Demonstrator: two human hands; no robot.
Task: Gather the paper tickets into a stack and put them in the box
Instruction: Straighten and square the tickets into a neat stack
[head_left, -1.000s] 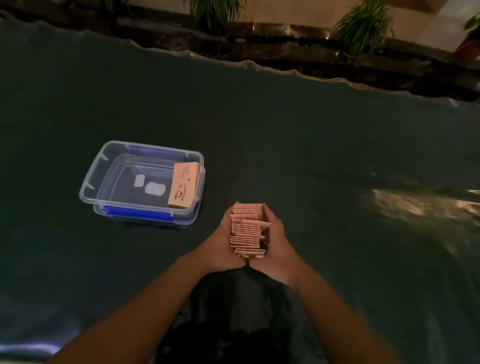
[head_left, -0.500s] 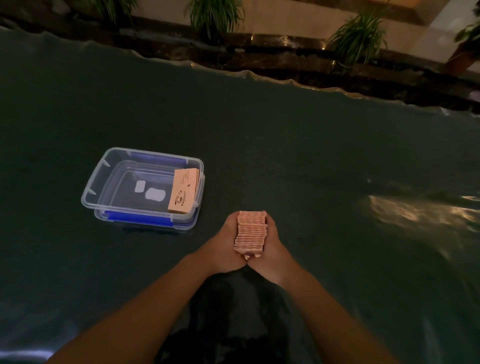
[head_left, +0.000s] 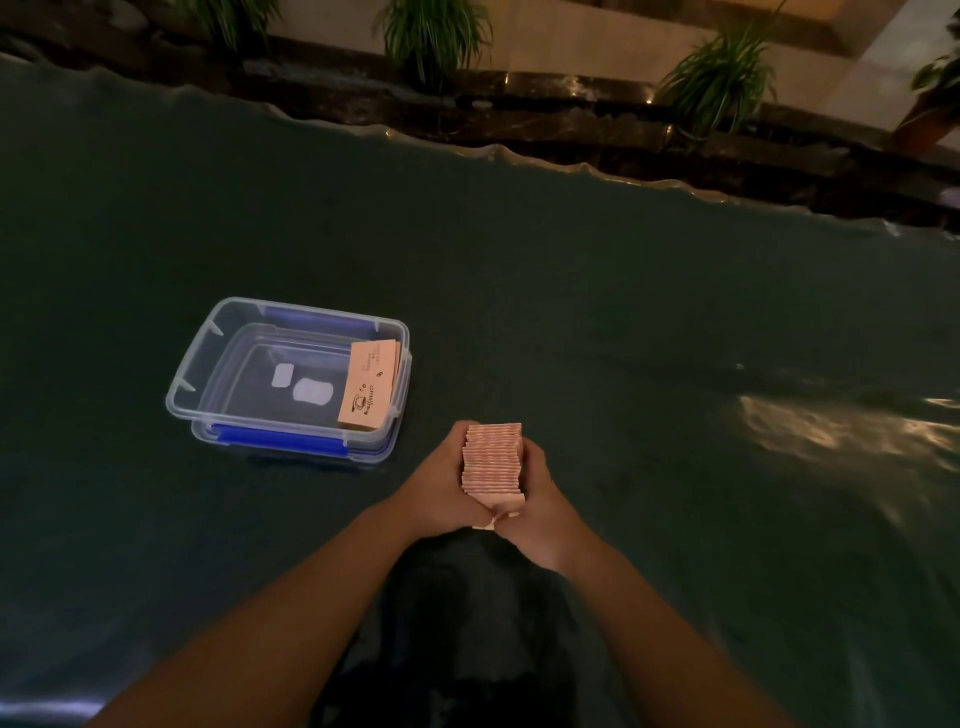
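Note:
A row of pinkish paper tickets (head_left: 491, 464) stands on edge on the dark green table, pressed between both palms. My left hand (head_left: 439, 486) holds its left side and my right hand (head_left: 543, 496) its right side, thumbs meeting at the near end. One or two tickets stick out at the near end by my thumbs. To the left stands a clear plastic box (head_left: 208, 358) with blue clips. Inside it, a stack of tickets (head_left: 368, 385) leans against the right wall.
The dark green cloth (head_left: 623, 322) covers the whole table, with a wavy far edge. Beyond it runs a dark stone ledge with potted plants (head_left: 719, 73). A bright glare patch (head_left: 831, 431) lies on the cloth at the right.
The loose, uneven tickets have been squeezed into a tight, even row between my palms. The box and the stack in it have not moved.

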